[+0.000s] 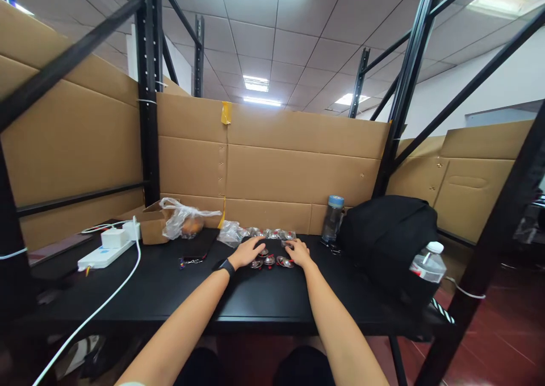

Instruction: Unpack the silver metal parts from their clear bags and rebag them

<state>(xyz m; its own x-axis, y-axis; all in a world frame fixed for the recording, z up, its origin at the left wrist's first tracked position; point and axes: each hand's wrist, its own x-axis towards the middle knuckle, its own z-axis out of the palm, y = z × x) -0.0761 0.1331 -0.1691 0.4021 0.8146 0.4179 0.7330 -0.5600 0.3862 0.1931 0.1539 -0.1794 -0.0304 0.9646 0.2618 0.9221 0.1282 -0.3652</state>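
Note:
My left hand [247, 253], with a dark watch on its wrist, reaches over the black table with its fingers stretched out and apart. Its thumb is next to small shiny round packets [269, 260] with red edges; their exact kind is too small to make out. To the right, my right hand [300, 252] rests with bent fingers apart, beside another such packet [284, 261]. I see nothing held in either hand. Behind the hands, more clear-wrapped packets [272, 234] lie in a row, next to a crumpled clear plastic bag [231, 234].
Cardboard walls [272, 170] and black posts enclose the black table [264, 303]. At left are a white power strip [106, 255] with cable, a small cardboard box [152, 227] and a tied bag [187, 221]. A bottle [332, 220], black backpack [385, 244] and plastic bottle [429, 264] stand right.

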